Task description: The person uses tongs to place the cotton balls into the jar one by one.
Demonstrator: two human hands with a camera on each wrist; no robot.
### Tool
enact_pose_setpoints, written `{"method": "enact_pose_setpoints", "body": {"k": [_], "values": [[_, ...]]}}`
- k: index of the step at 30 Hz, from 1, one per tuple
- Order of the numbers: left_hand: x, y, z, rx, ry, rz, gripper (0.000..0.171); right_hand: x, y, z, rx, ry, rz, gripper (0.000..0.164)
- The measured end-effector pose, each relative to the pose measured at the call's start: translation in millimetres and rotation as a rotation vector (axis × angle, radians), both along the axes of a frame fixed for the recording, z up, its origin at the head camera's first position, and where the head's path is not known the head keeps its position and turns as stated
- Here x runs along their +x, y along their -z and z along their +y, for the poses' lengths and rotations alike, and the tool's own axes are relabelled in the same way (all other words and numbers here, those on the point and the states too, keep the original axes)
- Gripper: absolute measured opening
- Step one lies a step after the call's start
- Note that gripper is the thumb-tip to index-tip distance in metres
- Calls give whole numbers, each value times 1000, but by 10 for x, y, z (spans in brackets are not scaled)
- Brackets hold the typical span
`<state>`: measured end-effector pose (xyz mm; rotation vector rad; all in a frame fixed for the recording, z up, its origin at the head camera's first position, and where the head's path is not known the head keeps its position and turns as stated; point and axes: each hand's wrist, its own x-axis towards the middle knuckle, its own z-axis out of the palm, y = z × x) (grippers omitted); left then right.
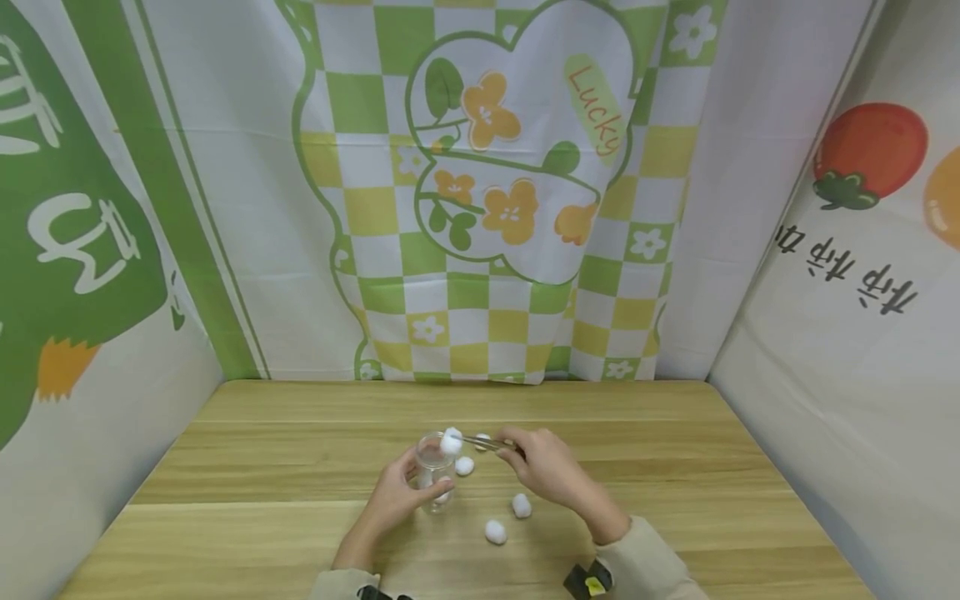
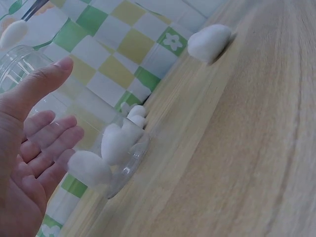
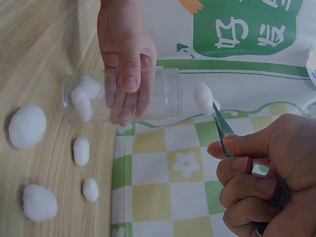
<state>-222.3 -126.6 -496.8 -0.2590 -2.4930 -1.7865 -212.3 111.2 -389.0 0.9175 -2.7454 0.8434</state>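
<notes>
My left hand (image 1: 396,493) grips a clear, open-topped jar (image 3: 163,101) that stands upright on the table, thumb on one side and fingers on the other. A few white cotton balls (image 3: 81,102) lie at the bottom of the jar. With thumb and fingers, my right hand (image 1: 551,468) pinches metal tweezers (image 3: 221,124), pointing left toward the jar. Their tips hold another cotton ball (image 3: 202,97), raised just above the jar's mouth and close to its rim.
Several loose cotton balls are on the wooden table (image 1: 262,475): one ball (image 1: 495,532) in front, another (image 1: 521,505) beside it, and others right behind the jar. Printed cloth (image 1: 480,333) hangs along the table's back edge, with further cloth at both sides.
</notes>
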Motion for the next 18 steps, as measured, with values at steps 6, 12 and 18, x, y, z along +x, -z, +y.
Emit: {"method": "enact_pose_setpoints", "body": {"k": [6, 12, 18], "values": [[6, -7, 0, -6, -5, -17, 68, -18, 6, -38, -7, 1, -10, 14], [1, 4, -4, 9, -3, -40, 71, -39, 20, -60, -6, -9, 4, 14], [-9, 12, -14, -2, -1, -47, 73, -46, 56, -96, -1, 3, -10, 13]]}}
